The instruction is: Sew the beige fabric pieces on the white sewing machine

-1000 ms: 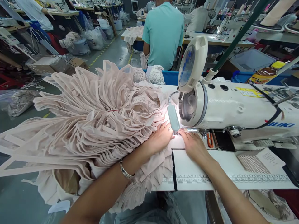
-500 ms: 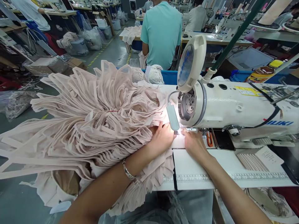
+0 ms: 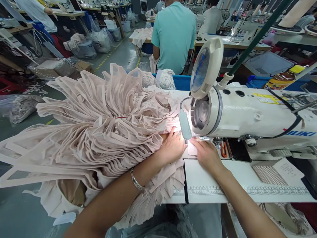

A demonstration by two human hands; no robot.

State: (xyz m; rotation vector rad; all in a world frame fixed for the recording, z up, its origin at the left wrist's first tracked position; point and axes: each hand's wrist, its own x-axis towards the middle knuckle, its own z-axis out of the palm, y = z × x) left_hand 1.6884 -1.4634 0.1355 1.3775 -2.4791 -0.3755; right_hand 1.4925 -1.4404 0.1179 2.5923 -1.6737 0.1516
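Note:
A large heap of pale pink fabric pieces [image 3: 99, 138] covers the left of the sewing table. My left hand [image 3: 173, 147] lies spread on the fabric at the heap's right edge, left of the needle area. On the other side, my right hand [image 3: 206, 152] rests on the machine bed, fingertips beside the presser foot; whatever lies under them is too small to make out. The white sewing machine [image 3: 235, 112] stands above and right of it, its round end cover [image 3: 206, 67] swung up. A small lamp [image 3: 185, 125] lights the needle area and partly hides it.
Orange snips [image 3: 223, 149] and a dark phone [image 3: 238, 150] lie right of my right hand. A stack of strips [image 3: 269, 173] sits near the ruler edge [image 3: 247, 190]. A bottle [image 3: 283, 79] stands behind the machine. A person in a teal shirt [image 3: 173, 36] sits ahead.
The view has shifted slightly. My left fingers are more spread, and my right fingers have shifted slightly left beside the needle area. The wheel inside the machine's open end looks turned.

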